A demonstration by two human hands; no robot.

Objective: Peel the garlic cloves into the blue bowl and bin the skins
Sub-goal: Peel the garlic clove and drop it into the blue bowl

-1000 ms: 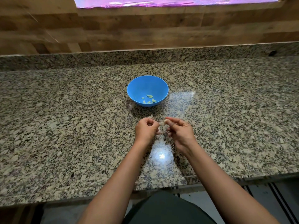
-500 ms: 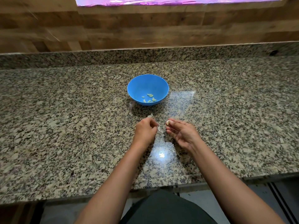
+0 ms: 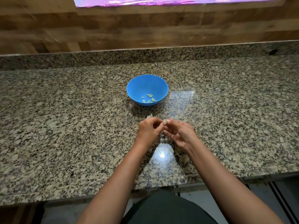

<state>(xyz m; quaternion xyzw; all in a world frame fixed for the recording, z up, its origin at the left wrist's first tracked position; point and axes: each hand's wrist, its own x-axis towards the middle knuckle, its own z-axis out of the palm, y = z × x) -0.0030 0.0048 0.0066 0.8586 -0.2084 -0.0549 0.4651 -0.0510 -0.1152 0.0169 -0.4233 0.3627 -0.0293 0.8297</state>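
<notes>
I am pinching a garlic clove (image 3: 165,121) between the thumb and fingertips of my right hand (image 3: 181,135), holding it just over the bench (image 3: 64,126). My left hand (image 3: 149,130) is curling in from the other side, with its thumb and forefinger nipping at the same clove, so both hands are meeting on it. The remaining fingers of my left hand are folding into the palm, and those of my right hand are bending loosely beneath the clove. The clove is showing pale and small, and I cannot tell how much skin is clinging to it.

The blue bowl (image 3: 142,84) is standing upright on the bench beyond my hands, apart from them. Several peeled cloves (image 3: 148,98), pale green, are lying in its bottom, gathering toward the side nearer me. A small pale scrap of skin (image 3: 149,116) is lying on the bench just past my left knuckles, between that hand and the bowl.

The bench is showing as speckled granite, rising into a low granite upstand (image 3: 97,57) at the back, with a wooden wall (image 3: 145,29) standing behind it. A strip of pink-violet light (image 3: 161,0) is glowing along the top edge. A bright glare (image 3: 161,155) is reflecting off the stone between my forearms, and my dark garment (image 3: 165,207) is filling the bottom edge below the bench front.
</notes>
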